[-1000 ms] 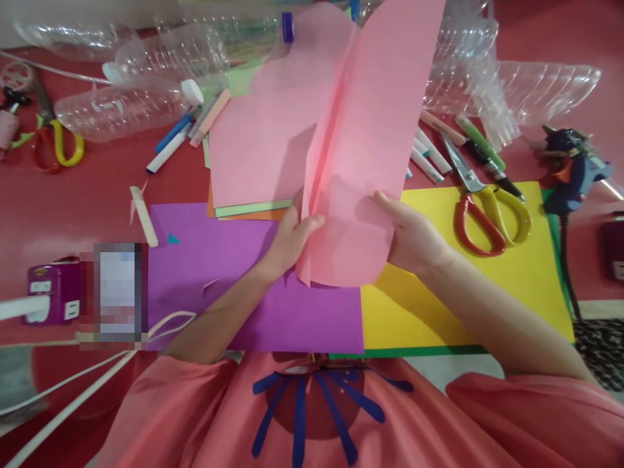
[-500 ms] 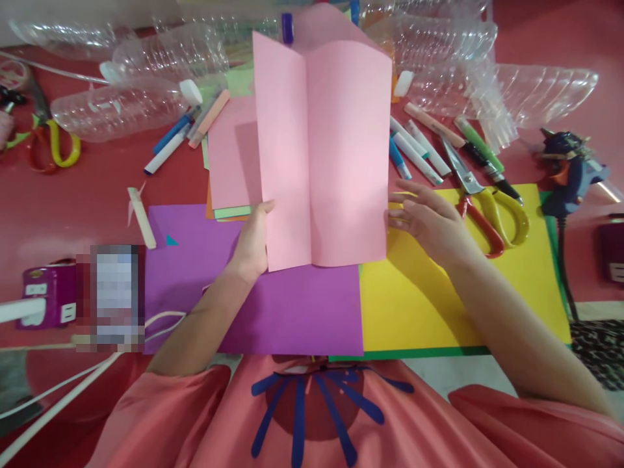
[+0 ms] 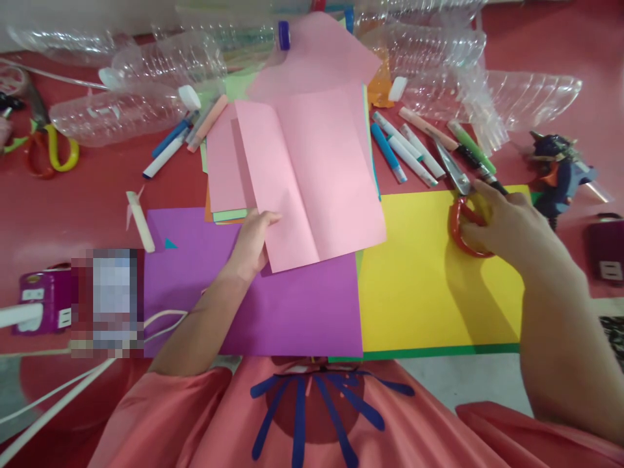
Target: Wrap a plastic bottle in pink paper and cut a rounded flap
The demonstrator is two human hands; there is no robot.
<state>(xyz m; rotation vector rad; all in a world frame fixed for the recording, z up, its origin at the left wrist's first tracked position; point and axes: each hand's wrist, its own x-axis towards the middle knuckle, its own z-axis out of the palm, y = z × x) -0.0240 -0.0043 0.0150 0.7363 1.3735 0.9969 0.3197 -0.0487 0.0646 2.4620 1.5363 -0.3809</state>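
A creased sheet of pink paper (image 3: 329, 169) tilts over the purple sheet (image 3: 302, 312) and the stacked papers behind. Its lower left edge is pinched in my left hand (image 3: 253, 244), thumb on top. On the yellow sheet (image 3: 409, 279), my right hand (image 3: 517, 231) closes over the handles of a pair of scissors (image 3: 461, 224) with red and yellow grips. The blades point away, toward several markers (image 3: 414, 156). My hand covers most of the yellow grip.
Clear plastic bottles (image 3: 121, 114) lie along the back. A glue gun (image 3: 560, 172) is at the right. On the left are other scissors (image 3: 63, 153), a phone (image 3: 114, 292), white cables and a purple power adapter (image 3: 43, 299).
My right hand has moved right, from beside the pink paper to the scissors, and closed on their handles. The pink paper, still in my left hand, has tipped lower and away.
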